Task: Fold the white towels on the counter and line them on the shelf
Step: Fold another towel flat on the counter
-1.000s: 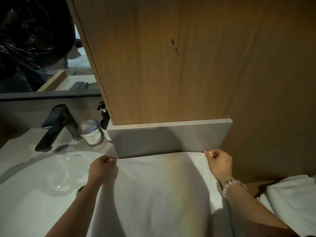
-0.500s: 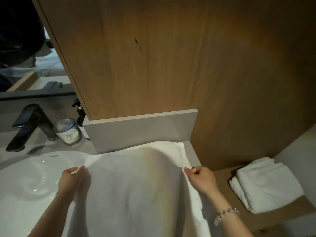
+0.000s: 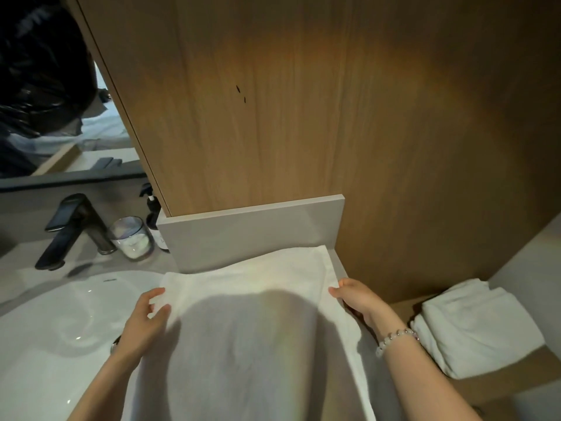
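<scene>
Both grips, left hand [image 3: 142, 323] and right hand [image 3: 358, 299], pinch the one spread towel [image 3: 243, 299] on the desk [image 3: 24, 275]; one folded towel [image 3: 476, 326] lies on the shelf [image 3: 516, 378].

Both forearms in from bottom edge, reaching forward, spread well apart; left hand [image 3: 145, 322] out on left side, back of hand up, thumb and fingers pinching left edge of white towel [image 3: 243, 299]; left forearm bare, angled in from lower left; right hand [image 3: 356, 302] about level with it, fingertips [image 3: 335, 291] pinching towel's right edge; right wrist slightly bent, bead bracelet [image 3: 394, 340] round it; right forearm bare, running off lower right.
</scene>
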The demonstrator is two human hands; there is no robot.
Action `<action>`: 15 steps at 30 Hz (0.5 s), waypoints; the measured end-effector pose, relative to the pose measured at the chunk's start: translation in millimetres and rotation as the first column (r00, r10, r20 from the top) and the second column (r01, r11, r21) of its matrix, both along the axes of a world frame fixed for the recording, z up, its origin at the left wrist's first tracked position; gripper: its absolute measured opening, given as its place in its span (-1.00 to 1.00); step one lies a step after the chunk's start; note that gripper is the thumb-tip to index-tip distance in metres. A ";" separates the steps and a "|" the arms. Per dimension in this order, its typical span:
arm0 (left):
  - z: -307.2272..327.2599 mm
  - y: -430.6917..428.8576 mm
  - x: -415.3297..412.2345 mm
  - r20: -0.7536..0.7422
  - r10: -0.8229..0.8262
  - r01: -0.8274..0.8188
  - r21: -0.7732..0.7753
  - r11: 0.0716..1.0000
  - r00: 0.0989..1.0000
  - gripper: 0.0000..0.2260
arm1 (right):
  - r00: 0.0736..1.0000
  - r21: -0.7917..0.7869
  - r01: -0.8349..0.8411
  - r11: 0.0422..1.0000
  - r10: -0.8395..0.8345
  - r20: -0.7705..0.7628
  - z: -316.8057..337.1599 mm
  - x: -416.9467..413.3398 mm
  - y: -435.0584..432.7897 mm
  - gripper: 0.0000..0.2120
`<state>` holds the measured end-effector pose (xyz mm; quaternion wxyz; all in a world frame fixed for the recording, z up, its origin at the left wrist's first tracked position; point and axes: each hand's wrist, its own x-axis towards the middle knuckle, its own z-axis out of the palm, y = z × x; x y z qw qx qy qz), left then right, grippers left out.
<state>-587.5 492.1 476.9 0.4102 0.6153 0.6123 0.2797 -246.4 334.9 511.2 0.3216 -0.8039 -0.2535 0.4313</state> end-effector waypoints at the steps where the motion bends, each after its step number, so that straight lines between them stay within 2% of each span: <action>1: 0.3 -2.4 0.1 -0.019 -0.027 0.028 0.024 0.999 0.999 -0.75 | 0.999 -0.011 -0.038 0.999 0.038 0.001 2.0 3.1 0.3 -0.69; 3: 0.7 -5.5 2.6 -0.090 -0.075 0.080 0.059 0.995 0.993 -0.78 | 0.998 -0.012 -0.063 0.998 0.063 0.010 1.7 6.4 0.4 -0.70; 6: 2.1 -3.3 4.0 -0.171 -0.059 0.074 0.086 0.993 0.984 -0.74 | 0.999 0.016 0.018 1.000 -0.019 0.047 -4.4 8.3 -2.0 -0.66; 9: 2.2 5.2 1.0 -0.162 0.004 0.009 0.076 0.997 0.987 -0.72 | 0.989 0.060 0.126 0.990 -0.131 0.072 -1.6 16.8 -4.3 -0.64; 15: 6.8 4.7 12.4 -0.126 0.012 -0.008 0.036 0.999 0.992 -0.77 | 0.977 0.103 0.189 0.977 -0.198 0.078 -7.8 20.1 -0.2 -0.66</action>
